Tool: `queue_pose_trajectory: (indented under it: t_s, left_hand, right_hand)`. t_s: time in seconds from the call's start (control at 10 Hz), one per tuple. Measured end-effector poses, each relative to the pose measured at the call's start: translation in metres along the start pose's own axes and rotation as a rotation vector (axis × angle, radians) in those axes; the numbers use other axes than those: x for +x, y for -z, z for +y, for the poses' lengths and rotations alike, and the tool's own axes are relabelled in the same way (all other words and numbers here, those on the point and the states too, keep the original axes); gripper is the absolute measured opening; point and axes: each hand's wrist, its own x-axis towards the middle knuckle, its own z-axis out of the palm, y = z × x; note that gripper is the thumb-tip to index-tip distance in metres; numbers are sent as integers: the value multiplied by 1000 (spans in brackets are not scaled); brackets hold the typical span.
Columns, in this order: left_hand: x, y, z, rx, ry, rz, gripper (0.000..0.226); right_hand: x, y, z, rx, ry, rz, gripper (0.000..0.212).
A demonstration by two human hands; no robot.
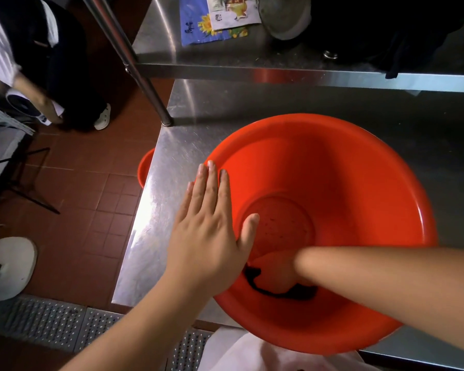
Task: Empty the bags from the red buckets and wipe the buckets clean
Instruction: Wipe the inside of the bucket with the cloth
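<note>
Under my two hands sat a wide red bucket on a steel table, its near rim hanging over the table's front edge toward my body. My left hand lay flat on the bucket's left rim, fingers straight and held together, thumb spread out over the inner wall; it pressed the rim without curling round it. My right hand reached down inside, low on the near wall, just right of my left thumb. It was blurred, and I could not tell whether its fingers were curled or flat. A dark cloth showed around and beneath that hand, touching the bucket's wall. Beyond both hands, the bucket's round floor showed small dark specks.

Left of my left hand, past the table's edge, the rim of a second red bucket peeked out lower down, above the brown tiled floor. Farther beyond my hands ran a steel shelf carrying a blue printed bag and a metal bowl. Far to my left stood another person, leaning down.
</note>
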Motion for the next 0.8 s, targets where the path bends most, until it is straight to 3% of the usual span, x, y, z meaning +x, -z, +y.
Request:
queue_pose_trajectory:
  t_s: [0.2,0.3,0.5,0.6,0.7,0.8]
  left_hand:
    - [18,2,-9,25,-100,1,82]
    - [18,3,-10,24,-109,1,80]
    - [18,3,-9,11,-100,-10,80]
    - [17,3,-9,5,-95,-9,79]
    - [17,2,-10,-7,-96,4,79]
    - [18,0,-11,-10,-97,19,78]
  right_hand:
    - [-87,-7,-1,164,246,185,31]
    - [-126,-6,11,88,271,188,23]
    - [-118,1,44,-252,81,-29,28]
    - [-76,4,44,-460,-30,-272,37]
    - [-36,3,39,-518,-10,-353,32]
    - [-4,-3,42,-586,-33,-278,37]
